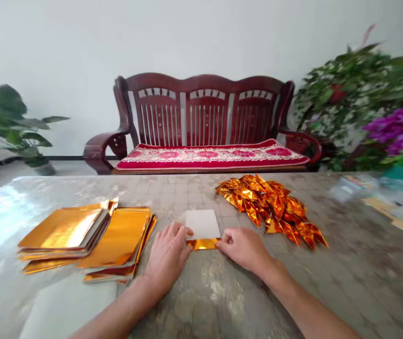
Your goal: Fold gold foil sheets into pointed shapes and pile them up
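A sheet of gold foil paper (pixel 202 224) lies on the table with its white side up. Its near edge is folded over into a shiny gold strip. My left hand (pixel 168 252) pinches the strip's left end, fingers curled and thumb at the fold. At the right end, my right hand (pixel 242 246) grips the fold between thumb and fingers. Beyond my right hand sits a heap of folded gold foil pieces (pixel 268 202) with pointed ends. Two stacks of flat gold foil sheets, one farther left (pixel 60 228) and one nearer (pixel 119 235), lie beside my left hand.
A patterned cover lies over the table (pixel 208 296). Plastic bags and papers (pixel 392 197) are at the right edge, near purple flowers (pixel 402 127). A pale sheet (pixel 70 306) lies front left. Behind the table stands a wooden bench (pixel 206 113) with a red cushion.
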### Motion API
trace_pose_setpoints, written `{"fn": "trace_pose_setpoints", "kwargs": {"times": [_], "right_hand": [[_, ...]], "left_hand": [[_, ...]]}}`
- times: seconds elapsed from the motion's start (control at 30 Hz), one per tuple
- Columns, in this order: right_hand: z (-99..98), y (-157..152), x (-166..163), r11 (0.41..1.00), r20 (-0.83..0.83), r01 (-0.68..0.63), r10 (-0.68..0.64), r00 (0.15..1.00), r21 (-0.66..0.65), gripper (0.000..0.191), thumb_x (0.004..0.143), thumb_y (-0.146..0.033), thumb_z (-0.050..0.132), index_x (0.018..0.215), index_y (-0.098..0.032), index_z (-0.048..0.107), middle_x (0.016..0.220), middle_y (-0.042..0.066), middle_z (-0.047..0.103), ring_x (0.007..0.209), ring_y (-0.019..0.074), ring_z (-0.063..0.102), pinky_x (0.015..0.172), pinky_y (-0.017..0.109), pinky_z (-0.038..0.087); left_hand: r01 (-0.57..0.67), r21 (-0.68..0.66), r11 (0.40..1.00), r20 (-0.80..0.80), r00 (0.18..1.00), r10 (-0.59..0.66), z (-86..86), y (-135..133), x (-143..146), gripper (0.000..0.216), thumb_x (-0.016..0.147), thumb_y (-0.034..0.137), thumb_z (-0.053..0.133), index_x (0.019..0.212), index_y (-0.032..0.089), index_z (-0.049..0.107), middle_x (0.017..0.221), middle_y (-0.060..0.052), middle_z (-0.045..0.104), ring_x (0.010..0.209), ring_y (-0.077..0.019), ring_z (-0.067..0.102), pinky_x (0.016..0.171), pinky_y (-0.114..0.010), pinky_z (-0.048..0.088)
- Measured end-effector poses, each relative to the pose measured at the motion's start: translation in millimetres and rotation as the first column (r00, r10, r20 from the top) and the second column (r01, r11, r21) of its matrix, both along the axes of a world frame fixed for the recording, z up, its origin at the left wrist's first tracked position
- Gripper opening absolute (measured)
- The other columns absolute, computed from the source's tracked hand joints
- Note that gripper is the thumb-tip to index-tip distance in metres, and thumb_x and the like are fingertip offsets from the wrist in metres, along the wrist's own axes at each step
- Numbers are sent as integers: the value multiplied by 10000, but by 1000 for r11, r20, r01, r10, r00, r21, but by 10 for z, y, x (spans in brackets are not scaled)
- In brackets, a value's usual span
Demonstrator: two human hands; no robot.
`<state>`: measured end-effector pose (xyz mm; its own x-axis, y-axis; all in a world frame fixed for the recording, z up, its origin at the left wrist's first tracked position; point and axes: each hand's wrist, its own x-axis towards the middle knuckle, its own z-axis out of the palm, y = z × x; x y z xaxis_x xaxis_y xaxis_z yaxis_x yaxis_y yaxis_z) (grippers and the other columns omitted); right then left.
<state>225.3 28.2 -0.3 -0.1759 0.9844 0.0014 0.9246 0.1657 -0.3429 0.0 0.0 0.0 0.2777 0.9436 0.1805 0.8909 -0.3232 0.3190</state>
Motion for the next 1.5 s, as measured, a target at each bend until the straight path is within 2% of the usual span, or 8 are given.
{"fn": "trace_pose_setpoints", "kwargs": {"times": [0.23, 0.4, 0.67, 0.87, 1.0, 1.17, 1.3, 1.5], "right_hand": [[2, -26, 23, 1000, 11, 7, -7, 1000, -2, 221, 812, -411, 648, 673, -244, 691, 684, -13, 712, 644, 151, 596, 542, 267, 204], [-4, -42, 18, 1000, 19, 31, -31, 999, 6, 204, 799, -401, 663, 676, -239, 659, 679, -25, 699, 632, 143, 576, 535, 270, 186], [-35, -86, 3, 998, 8, 31, -31, 999, 48, 160, 829, -336, 632, 711, -231, 607, 741, -41, 693, 668, 131, 566, 561, 270, 185], [-78, -113, -4, 995, 7, 23, -23, 1000, 98, 162, 861, -299, 605, 719, -227, 580, 741, -40, 680, 680, 138, 570, 571, 279, 201], [-101, -147, -23, 977, 44, 9, -19, 999, 211, 184, 876, -271, 612, 709, -220, 554, 736, -20, 657, 721, 163, 565, 618, 291, 264], [-93, -206, -194, 923, 69, -43, 18, 997, 383, 95, 890, -286, 626, 840, -220, 581, 902, 38, 640, 906, 232, 535, 800, 345, 362], [-146, -205, -318, 927, 70, -52, 28, 997, 372, 228, 878, -286, 648, 1072, -198, 570, 1074, 79, 608, 1014, 259, 512, 908, 393, 393], [-218, -140, -236, 934, 80, -38, 11, 997, 354, 301, 883, -302, 648, 1140, -186, 543, 1153, 94, 573, 1093, 276, 478, 977, 421, 390]], "left_hand": [[317, 71, 946, -106, 945, -309, -78, -10, 39, 359, 941, 101, 514, 1242, 267, 616, 1286, -34, 637, 1137, -238, 560, 968, -398, 469], [409, 94, 908, -228, 896, -380, -52, -68, 90, 316, 941, 148, 560, 1253, 171, 605, 1232, -75, 678, 1144, -235, 586, 983, -372, 479], [387, 92, 917, -382, 864, -327, -137, -219, 136, 436, 921, 87, 541, 1357, 90, 525, 1366, -171, 596, 1241, -272, 578, 1019, -391, 495], [272, 86, 958, -372, 901, -223, -218, -341, 202, 645, 845, 431, 704, 1397, 170, 498, 1453, -190, 511, 1322, -329, 510, 1043, -444, 486], [249, 101, 963, -366, 909, -197, -246, -374, 236, 696, 825, 510, 698, 1405, 186, 492, 1458, -181, 509, 1335, -326, 496, 1061, -454, 472], [233, 142, 962, -364, 916, -168, -284, -382, 275, 660, 868, 528, 635, 1408, 174, 494, 1463, -182, 503, 1350, -326, 478, 1095, -470, 432], [230, 160, 960, -375, 914, -157, -300, -386, 301, 633, 893, 506, 605, 1408, 154, 499, 1454, -183, 513, 1337, -330, 492, 1087, -470, 436], [229, 172, 958, -410, 901, -142, -321, -402, 276, 532, 931, 424, 565, 1351, 97, 555, 1433, -183, 535, 1322, -308, 511, 1092, -452, 430]]}}
